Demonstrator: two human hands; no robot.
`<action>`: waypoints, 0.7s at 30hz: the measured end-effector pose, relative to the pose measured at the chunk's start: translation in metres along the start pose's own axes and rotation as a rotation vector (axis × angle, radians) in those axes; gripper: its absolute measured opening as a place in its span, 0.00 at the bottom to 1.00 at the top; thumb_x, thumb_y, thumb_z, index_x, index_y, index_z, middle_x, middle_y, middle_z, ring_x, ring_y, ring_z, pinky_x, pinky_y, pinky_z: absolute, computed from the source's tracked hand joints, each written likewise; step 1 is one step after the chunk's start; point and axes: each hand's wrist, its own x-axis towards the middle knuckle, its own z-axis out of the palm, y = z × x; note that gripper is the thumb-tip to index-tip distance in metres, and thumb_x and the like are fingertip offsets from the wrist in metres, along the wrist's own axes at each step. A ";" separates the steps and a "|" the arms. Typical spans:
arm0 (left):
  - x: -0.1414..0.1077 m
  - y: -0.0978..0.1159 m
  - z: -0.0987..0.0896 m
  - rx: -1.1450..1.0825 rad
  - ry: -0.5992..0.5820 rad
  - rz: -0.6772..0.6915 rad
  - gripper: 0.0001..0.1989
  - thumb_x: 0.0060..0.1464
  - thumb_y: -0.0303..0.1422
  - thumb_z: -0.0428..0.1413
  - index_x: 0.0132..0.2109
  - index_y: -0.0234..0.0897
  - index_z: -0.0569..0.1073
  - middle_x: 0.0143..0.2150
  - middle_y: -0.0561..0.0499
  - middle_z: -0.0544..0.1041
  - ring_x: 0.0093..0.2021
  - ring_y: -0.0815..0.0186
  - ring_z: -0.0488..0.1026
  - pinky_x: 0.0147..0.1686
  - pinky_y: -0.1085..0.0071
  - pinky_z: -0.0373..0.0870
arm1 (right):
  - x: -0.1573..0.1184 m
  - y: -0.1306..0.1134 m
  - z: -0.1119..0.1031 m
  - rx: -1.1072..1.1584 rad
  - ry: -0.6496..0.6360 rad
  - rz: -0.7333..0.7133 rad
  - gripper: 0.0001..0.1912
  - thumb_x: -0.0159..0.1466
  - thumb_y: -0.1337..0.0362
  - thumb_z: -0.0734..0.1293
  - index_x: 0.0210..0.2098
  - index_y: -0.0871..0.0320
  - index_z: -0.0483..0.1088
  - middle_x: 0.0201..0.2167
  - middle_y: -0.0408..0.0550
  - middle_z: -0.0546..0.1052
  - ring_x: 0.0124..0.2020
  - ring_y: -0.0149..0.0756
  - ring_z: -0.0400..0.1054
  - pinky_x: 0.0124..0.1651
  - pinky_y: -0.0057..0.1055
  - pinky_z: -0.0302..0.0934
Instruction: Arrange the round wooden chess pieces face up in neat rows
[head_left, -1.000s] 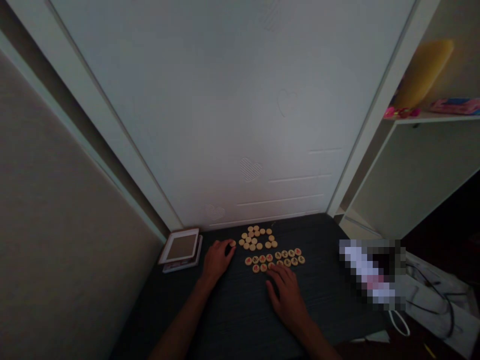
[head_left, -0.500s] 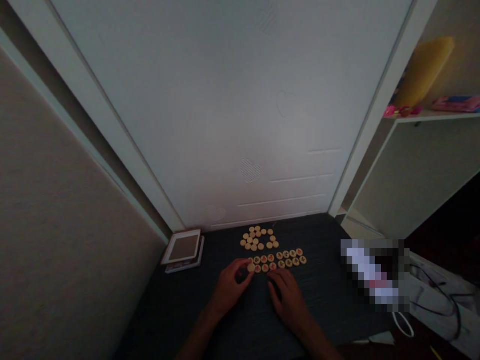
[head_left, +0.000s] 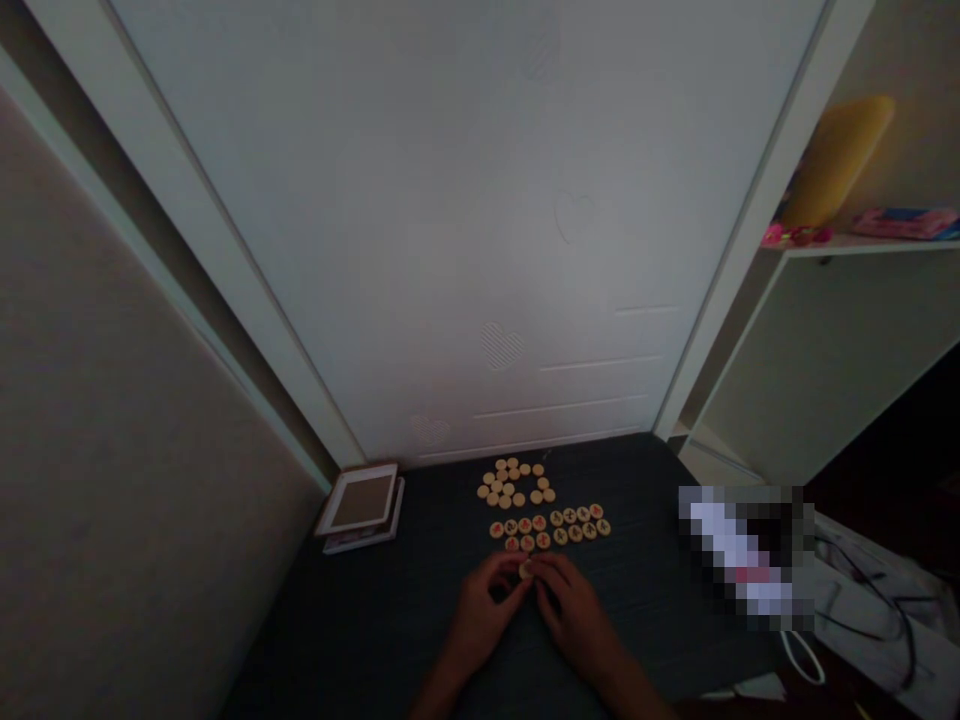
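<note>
I am pinching one small round piece (head_left: 526, 570) with my left grip (head_left: 484, 605), its thumb and fingertips nearly meeting around the piece and the hollow behind them standing rounded. My right grip (head_left: 574, 602) is curling in from the other side, its fingertips coming right up to the piece; I cannot tell whether they are pressing on it or only touching.

To be handling this well, I judge, I should be taking the piece by its rim, lightly, so that its flat face is staying clear of my fingers. I should also be minding my left fingertips, since they are sitting very near the closest of the marked pieces (head_left: 543, 541), and a careless nudge could be skewing those rows.

The piece itself is lying between my two sets of fingertips, low over the table (head_left: 360, 625), just on my side of the marked rows. Beyond those, the plain-faced pieces (head_left: 505, 502) are lying in a loose cluster, well apart from both hands.
</note>
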 end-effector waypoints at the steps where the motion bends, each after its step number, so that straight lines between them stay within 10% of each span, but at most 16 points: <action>1: 0.000 0.000 0.000 -0.022 -0.007 -0.010 0.11 0.61 0.38 0.59 0.49 0.42 0.78 0.48 0.48 0.83 0.45 0.60 0.81 0.44 0.66 0.80 | 0.000 0.000 0.000 0.006 -0.006 0.009 0.20 0.69 0.72 0.59 0.58 0.50 0.67 0.51 0.51 0.75 0.51 0.41 0.73 0.54 0.39 0.72; 21: -0.005 0.005 -0.001 -0.035 -0.040 -0.114 0.12 0.57 0.41 0.61 0.44 0.40 0.79 0.39 0.48 0.84 0.40 0.58 0.80 0.43 0.67 0.77 | -0.002 0.004 0.005 0.023 0.045 -0.011 0.16 0.68 0.72 0.63 0.52 0.51 0.71 0.45 0.49 0.77 0.46 0.40 0.75 0.51 0.37 0.72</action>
